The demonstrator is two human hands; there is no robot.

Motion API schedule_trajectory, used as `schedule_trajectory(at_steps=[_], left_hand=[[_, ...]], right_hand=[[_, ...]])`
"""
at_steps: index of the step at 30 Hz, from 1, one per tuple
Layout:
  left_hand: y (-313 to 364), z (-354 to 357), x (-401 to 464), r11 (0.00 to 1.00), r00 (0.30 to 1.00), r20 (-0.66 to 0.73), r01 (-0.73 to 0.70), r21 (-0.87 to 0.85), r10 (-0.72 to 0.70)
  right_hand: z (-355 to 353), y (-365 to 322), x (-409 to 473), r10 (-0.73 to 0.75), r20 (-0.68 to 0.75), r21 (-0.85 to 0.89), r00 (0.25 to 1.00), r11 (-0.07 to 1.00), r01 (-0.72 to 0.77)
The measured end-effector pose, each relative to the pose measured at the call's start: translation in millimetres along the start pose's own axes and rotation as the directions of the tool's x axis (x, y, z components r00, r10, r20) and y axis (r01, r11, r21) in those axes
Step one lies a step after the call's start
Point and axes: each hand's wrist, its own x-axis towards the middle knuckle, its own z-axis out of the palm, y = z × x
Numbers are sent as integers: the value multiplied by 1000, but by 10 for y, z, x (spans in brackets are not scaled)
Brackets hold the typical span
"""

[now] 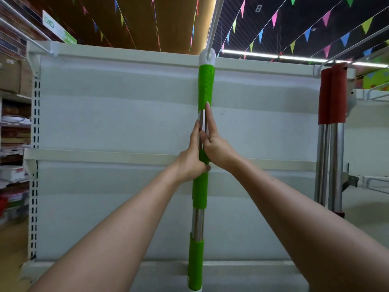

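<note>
Squarely in front of you, a green-and-steel mop handle (206, 85) hangs upright against the white back panel (117, 123) of a store shelving unit, its white loop cap (207, 56) threaded on a white hook rod (213, 24) that runs out from the top of the unit toward you. Your two bare hands meet on it about halfway up, at the bare steel stretch between the upper green grip and the green sleeve (199, 192) below. Your left hand (189, 159) lies flat against the handle's left side with its fingers (195, 133) straight and pointing up, while its thumb curls across the front of the sleeve, so that hand grips the handle. Your right hand (216, 148) presses on the opposite side, fingers (208, 116) straight, the longest reaching the lower edge of the upper grip; none of them wraps round the handle. Both forearms reach up from the lower corners of the view. Well apart to the right, two steel poles with red grips (332, 93) hang side by side from another rod. Strings of coloured pennants (325, 17) cross the ceiling above.
</note>
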Motion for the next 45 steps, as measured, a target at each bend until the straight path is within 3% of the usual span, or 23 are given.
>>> schedule_trajectory(at_steps=[8,17,21,25,32,38,45], left_hand=[[-151,3,-56,993,997,35,-61,-102,65],[-122,66,-96,994,995,-38,-94,-63,92],[-167,158,-229,987,993,-36,-116,-112,113],[-255,283,-348,981,995,-24,-97,-169,94],[-275,355,-381,986,995,-61,-85,-146,77],[-588,645,-654,995,999,-7,30,-92,-31],[-688,777,-707,983,996,-72,35,-178,-48]], right_hand=[[-4,137,-82,-30,79,75,996,997,24],[80,85,-189,41,14,66,999,997,-42],[161,174,-392,15,69,136,997,990,-25],[254,282,-549,22,117,168,993,985,-41],[353,281,-643,72,41,229,997,970,-80],[624,433,-1012,150,76,204,986,965,-163],[724,535,-1115,209,29,213,978,954,-210]])
